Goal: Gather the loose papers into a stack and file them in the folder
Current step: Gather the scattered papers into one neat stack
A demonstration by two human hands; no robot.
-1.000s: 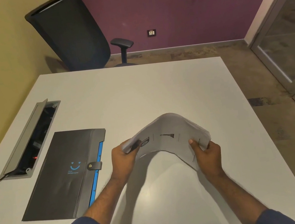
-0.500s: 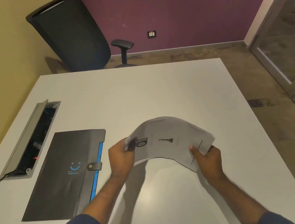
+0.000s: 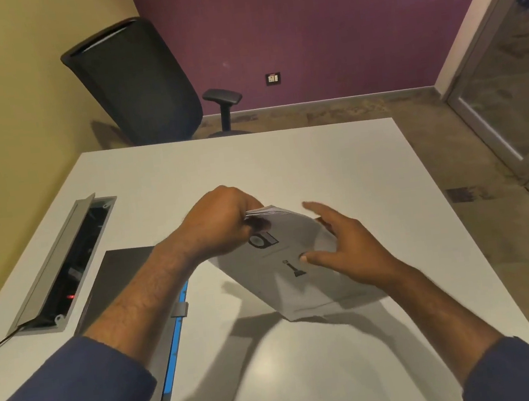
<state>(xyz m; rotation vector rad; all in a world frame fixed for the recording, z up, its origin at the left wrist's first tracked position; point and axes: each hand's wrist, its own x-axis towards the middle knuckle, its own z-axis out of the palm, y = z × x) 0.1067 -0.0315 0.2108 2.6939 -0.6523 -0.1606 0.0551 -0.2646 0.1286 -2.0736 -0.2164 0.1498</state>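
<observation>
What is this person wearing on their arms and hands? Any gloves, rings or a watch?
Both hands are bare: the left hand and the right hand show no gloves, and no rings or watch are visible. Each arm wears a dark blue long sleeve, the left sleeve and the right sleeve, pushed up so the forearms are uncovered. The fabric looks plain, without markings.

Worktop (image 3: 286,171) bare across far half and right side; free passage there. Left: folder (image 3: 122,266) lies flat, partly under left forearm; open cable hatch (image 3: 66,265) with raised lid just beyond it, near left edge. Centre blocked by tilted paper stack (image 3: 283,264) held above surface. Chair (image 3: 137,83) stands behind far edge
</observation>
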